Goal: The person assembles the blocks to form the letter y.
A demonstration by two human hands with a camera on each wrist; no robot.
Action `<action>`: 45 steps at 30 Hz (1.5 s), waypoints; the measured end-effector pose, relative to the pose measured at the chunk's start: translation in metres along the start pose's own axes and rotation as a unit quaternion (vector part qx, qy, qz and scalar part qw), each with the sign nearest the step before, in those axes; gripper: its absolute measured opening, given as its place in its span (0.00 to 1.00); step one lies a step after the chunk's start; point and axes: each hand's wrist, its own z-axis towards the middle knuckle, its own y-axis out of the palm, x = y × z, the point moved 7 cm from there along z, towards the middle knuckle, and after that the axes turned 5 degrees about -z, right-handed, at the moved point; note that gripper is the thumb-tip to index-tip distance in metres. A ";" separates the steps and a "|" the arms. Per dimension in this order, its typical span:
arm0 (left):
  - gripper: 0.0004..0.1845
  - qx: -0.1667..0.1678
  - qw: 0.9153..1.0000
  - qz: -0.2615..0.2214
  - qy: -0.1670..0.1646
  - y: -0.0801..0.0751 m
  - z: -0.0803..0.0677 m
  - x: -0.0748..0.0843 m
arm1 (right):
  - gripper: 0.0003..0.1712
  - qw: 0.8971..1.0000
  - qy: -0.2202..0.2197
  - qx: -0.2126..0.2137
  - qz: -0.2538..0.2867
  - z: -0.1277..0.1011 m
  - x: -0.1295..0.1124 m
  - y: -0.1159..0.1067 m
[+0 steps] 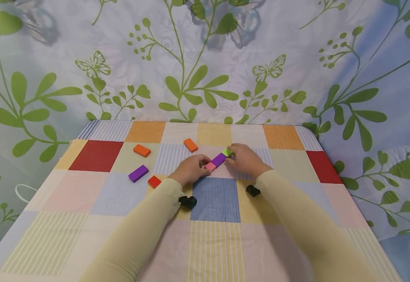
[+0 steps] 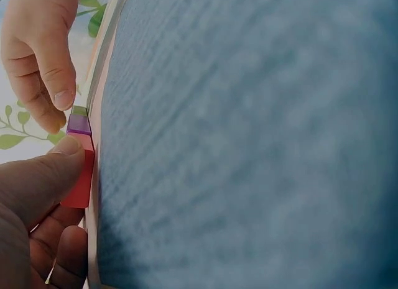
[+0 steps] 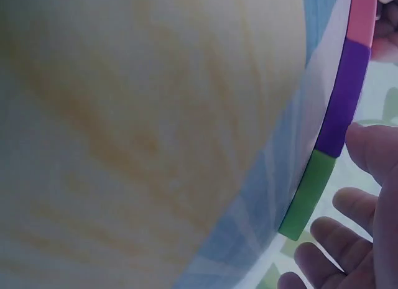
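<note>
In the head view we saw our left hand [image 1: 190,169] pinching the pink block [image 1: 210,166] near the middle of the cloth [image 1: 95,156], with the purple block [image 1: 219,159] and green block [image 1: 227,152] lined up end to end toward 1 o'clock, where our right hand [image 1: 245,159] curled over the green one; spare blocks [image 1: 141,150] lay toward 10 o'clock. From the left wrist, our thumb [image 2: 46,177] pressed the pink block's [image 2: 79,177] side, purple [image 2: 78,123] and green [image 2: 79,110] beyond at 12 o'clock. From the right wrist, the row ran green [image 3: 308,196], purple [image 3: 344,96], pink [image 3: 362,18] toward 1 o'clock, our right fingers [image 3: 373,149] curled beside it, though we could not tell whether they gripped.
</note>
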 end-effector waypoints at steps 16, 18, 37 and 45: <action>0.21 0.003 1.000 0.006 0.008 -0.001 0.001 0.001 | 0.40 0.995 -0.057 -0.069 -0.043 -0.009 -0.015 0.016; 0.21 0.003 1.000 0.007 0.008 -0.001 0.001 0.001 | 0.42 0.993 -0.064 -0.080 -0.054 -0.010 -0.016 0.018; 0.21 0.005 1.000 0.024 0.012 -0.001 0.001 0.003 | 0.52 0.987 -0.087 -0.134 -0.030 -0.021 -0.012 0.022; 0.22 -0.017 0.998 0.034 0.043 -0.003 0.000 0.003 | 0.52 0.985 -0.090 -0.143 -0.016 -0.022 -0.010 0.028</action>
